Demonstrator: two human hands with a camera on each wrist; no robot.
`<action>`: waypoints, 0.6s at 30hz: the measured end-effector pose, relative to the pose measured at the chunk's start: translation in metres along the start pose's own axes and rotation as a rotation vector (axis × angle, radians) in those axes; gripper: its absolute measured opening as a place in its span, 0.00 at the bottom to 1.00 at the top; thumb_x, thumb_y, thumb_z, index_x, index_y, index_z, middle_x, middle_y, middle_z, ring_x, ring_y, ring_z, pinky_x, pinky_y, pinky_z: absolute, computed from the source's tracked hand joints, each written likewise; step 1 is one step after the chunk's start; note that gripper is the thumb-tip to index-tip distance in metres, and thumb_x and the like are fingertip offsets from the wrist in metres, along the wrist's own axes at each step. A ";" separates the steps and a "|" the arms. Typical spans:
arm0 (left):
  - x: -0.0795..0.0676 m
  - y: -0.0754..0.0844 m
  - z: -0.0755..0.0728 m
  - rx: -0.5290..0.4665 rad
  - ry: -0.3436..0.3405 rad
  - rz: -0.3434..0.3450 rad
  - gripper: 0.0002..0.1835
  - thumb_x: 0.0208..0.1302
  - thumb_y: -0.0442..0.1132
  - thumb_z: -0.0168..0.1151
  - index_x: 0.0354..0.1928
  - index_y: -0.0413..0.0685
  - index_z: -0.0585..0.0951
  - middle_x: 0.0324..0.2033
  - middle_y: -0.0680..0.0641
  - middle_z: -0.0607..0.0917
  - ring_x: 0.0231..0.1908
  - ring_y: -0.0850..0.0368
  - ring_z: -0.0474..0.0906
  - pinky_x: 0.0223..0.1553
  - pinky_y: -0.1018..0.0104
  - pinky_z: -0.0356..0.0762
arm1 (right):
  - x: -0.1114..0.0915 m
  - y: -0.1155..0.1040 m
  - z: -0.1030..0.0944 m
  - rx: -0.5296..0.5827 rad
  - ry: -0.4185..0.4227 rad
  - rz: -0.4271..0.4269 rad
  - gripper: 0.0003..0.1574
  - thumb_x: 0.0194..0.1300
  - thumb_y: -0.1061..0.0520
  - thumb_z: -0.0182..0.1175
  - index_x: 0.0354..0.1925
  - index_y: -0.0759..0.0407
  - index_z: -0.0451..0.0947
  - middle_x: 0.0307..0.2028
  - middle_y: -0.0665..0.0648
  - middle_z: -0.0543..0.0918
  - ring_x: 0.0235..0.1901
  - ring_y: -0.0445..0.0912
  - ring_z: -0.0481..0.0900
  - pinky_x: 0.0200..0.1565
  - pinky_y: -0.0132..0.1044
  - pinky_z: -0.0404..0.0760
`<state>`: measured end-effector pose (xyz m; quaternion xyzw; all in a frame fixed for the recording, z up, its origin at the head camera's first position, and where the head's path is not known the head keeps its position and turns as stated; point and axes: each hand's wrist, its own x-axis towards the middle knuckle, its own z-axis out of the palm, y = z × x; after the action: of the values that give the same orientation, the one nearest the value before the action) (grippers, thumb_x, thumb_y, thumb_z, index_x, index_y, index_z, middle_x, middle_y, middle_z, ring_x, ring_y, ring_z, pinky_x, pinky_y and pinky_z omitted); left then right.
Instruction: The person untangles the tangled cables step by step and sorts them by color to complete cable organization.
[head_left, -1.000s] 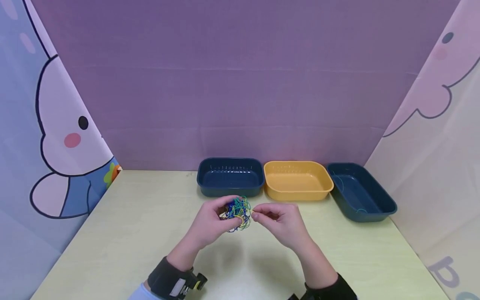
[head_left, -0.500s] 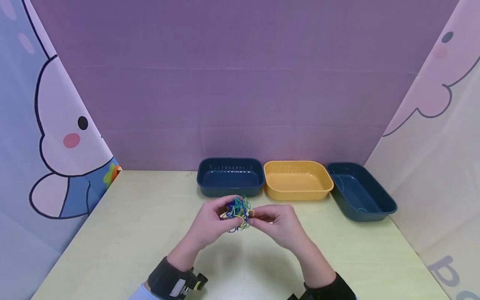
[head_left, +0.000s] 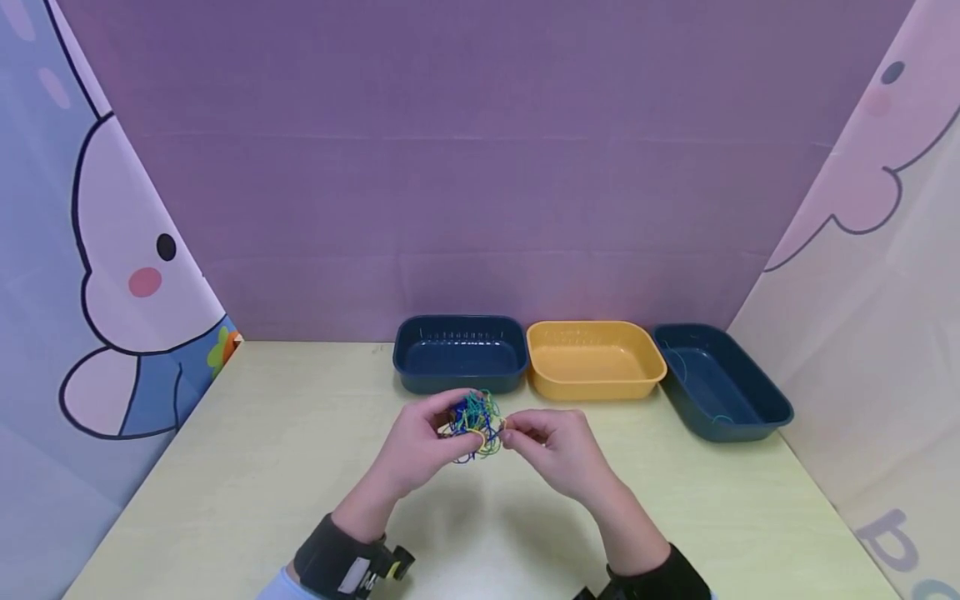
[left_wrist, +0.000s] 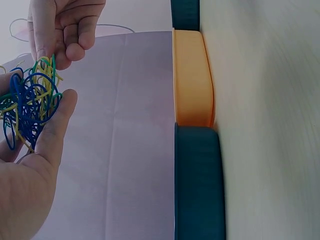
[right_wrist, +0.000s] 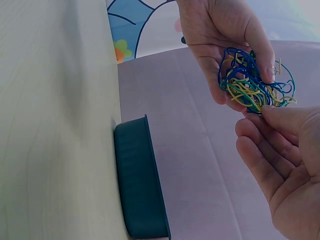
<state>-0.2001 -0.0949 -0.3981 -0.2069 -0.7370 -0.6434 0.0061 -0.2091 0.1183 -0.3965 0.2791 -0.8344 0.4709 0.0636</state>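
A loose tangle of thin blue, green and yellow strings [head_left: 474, 423] is held above the table, in front of the trays. My left hand [head_left: 416, 450] grips it between thumb and fingers, with loops sticking out past the fingertips. On the tangle's right side, my right hand [head_left: 558, 446] pinches strands at its edge between thumb and forefinger. The right wrist view shows the right thumb [right_wrist: 285, 117] at the lower edge of the strings, the other fingers bent below. In the left wrist view mostly blue loops [left_wrist: 32, 105] face the camera, with yellow ones near the pinching fingertips.
Behind the hands stand a dark blue tray [head_left: 461, 385], a yellow tray [head_left: 596, 389] and, angled at the right, another dark blue tray [head_left: 750, 433] with thin green strands in it. A purple backdrop [head_left: 480, 167] rises behind the pale table [head_left: 262, 467].
The right hand's fingertips moved in to the tangle's right edge, then drew slightly back to the right, pinching strands. The left hand stays almost still.
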 end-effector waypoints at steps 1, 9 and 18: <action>0.001 -0.003 0.000 -0.001 0.004 0.003 0.23 0.53 0.38 0.67 0.52 0.57 0.76 0.45 0.44 0.79 0.39 0.50 0.78 0.33 0.59 0.82 | 0.000 0.001 0.000 -0.003 0.004 -0.007 0.03 0.60 0.53 0.61 0.33 0.45 0.81 0.29 0.45 0.84 0.27 0.39 0.79 0.29 0.33 0.81; 0.003 -0.012 -0.001 -0.012 0.011 0.026 0.23 0.52 0.43 0.68 0.52 0.60 0.76 0.45 0.44 0.80 0.39 0.50 0.78 0.33 0.58 0.82 | 0.000 0.004 0.003 0.022 0.007 -0.002 0.03 0.62 0.53 0.59 0.34 0.46 0.79 0.29 0.46 0.83 0.28 0.40 0.80 0.31 0.33 0.81; 0.002 -0.006 0.002 -0.009 0.004 0.014 0.22 0.53 0.40 0.67 0.52 0.58 0.76 0.44 0.45 0.79 0.40 0.50 0.77 0.33 0.59 0.82 | 0.000 0.003 0.007 0.067 -0.010 -0.030 0.07 0.58 0.50 0.62 0.36 0.48 0.81 0.32 0.48 0.85 0.28 0.40 0.80 0.29 0.34 0.81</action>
<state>-0.2028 -0.0930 -0.4036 -0.2109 -0.7327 -0.6470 0.0113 -0.2095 0.1137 -0.4028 0.2958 -0.8143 0.4961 0.0572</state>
